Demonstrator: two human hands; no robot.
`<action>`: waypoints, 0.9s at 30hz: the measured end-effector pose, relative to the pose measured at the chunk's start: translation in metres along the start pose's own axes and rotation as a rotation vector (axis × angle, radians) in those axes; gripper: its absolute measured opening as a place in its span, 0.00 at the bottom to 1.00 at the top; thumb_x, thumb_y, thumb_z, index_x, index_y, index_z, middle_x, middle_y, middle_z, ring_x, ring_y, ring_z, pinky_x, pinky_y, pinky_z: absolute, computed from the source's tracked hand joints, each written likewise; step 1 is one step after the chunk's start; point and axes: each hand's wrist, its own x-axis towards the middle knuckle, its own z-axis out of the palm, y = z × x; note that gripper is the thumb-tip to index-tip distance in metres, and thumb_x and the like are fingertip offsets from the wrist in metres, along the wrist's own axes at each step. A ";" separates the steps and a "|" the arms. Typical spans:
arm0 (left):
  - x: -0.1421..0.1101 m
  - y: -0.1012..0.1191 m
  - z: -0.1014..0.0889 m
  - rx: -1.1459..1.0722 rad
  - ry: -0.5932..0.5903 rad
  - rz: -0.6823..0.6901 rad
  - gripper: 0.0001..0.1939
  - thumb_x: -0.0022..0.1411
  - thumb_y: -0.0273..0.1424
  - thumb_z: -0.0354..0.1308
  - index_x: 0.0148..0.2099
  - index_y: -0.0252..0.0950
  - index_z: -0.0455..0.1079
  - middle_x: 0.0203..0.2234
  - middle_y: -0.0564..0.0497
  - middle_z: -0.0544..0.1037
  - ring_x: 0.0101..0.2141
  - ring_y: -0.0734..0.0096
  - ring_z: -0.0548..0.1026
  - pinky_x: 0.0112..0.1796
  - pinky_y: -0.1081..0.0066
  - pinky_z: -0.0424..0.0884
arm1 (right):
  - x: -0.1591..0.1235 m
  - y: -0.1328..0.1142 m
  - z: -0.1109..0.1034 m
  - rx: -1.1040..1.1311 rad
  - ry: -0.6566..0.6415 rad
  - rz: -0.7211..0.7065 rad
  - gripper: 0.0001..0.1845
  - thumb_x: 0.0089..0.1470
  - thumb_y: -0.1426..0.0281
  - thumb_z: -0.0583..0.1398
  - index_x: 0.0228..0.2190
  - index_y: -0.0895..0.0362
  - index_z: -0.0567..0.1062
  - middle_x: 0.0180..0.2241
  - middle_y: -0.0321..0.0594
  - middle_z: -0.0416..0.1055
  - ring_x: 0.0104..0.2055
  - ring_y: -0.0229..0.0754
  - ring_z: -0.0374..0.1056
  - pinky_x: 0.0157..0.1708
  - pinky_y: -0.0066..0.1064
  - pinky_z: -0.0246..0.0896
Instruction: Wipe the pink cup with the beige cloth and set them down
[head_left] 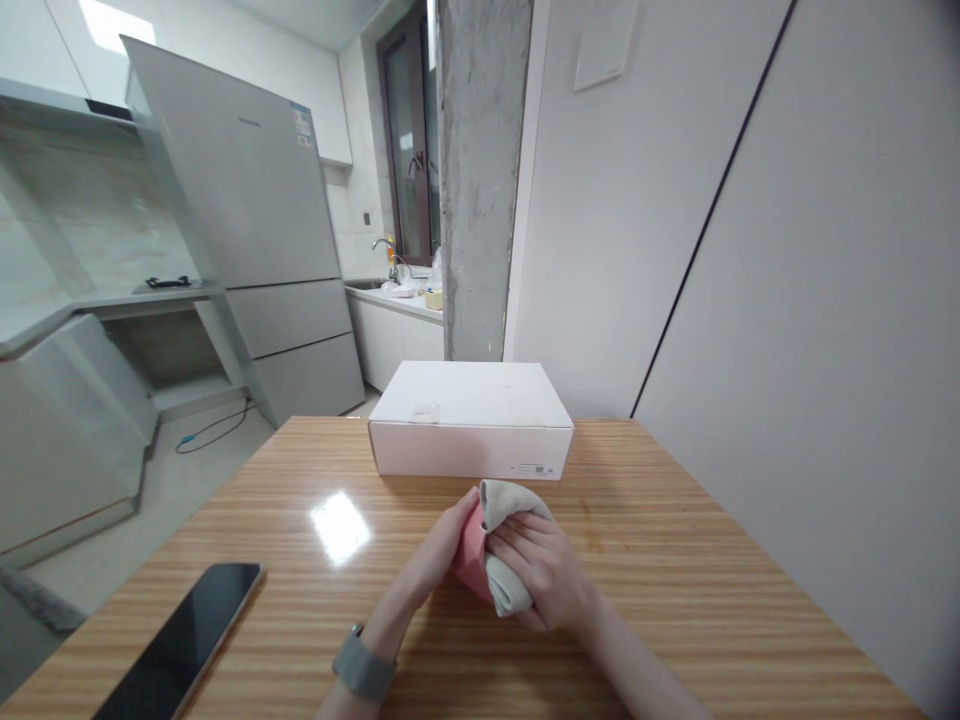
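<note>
Grey-and-pink cloth (506,590) bunched between both hands.
Fingers (521,550) of the left hand (442,540) and right hand (547,575) curl around it; a closed white cardboard box (471,420) sits at the counter's (675,560) far edge.

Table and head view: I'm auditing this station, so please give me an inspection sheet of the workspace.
Surface: striped wooden table, glossy, with a patch of glare.
Job's things: grey cloth wrapped partly around a pink item.
Clutter: black smartphone at the near left edge; white cardboard box beyond the hands.
Hands: left hand grips the pink item, grey wristband on its wrist; right hand holds the cloth.
Cables: thin cable on the floor, left.
Surroundings: kitchen with refrigerator, concrete pillar, faucet.
</note>
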 end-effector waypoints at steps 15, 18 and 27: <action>0.004 -0.008 0.003 -0.072 -0.102 -0.036 0.28 0.58 0.48 0.51 0.50 0.30 0.73 0.39 0.44 0.80 0.45 0.56 0.74 0.38 0.68 0.67 | -0.003 0.006 -0.004 -0.023 0.017 0.026 0.26 0.53 0.65 0.47 0.49 0.65 0.67 0.41 0.54 0.76 0.44 0.51 0.72 0.47 0.45 0.64; -0.002 0.000 0.004 -0.077 -0.134 -0.011 0.28 0.60 0.49 0.50 0.47 0.29 0.74 0.39 0.44 0.80 0.49 0.57 0.72 0.49 0.65 0.63 | 0.002 -0.004 -0.003 -0.024 0.061 -0.033 0.26 0.56 0.63 0.44 0.46 0.65 0.70 0.39 0.52 0.77 0.41 0.50 0.73 0.46 0.41 0.65; -0.005 0.000 0.013 -0.042 -0.095 0.093 0.20 0.60 0.46 0.55 0.42 0.33 0.74 0.39 0.49 0.77 0.50 0.63 0.68 0.55 0.68 0.56 | 0.005 0.001 -0.006 -0.004 0.018 -0.005 0.22 0.53 0.66 0.47 0.43 0.64 0.71 0.36 0.51 0.76 0.38 0.49 0.72 0.45 0.40 0.64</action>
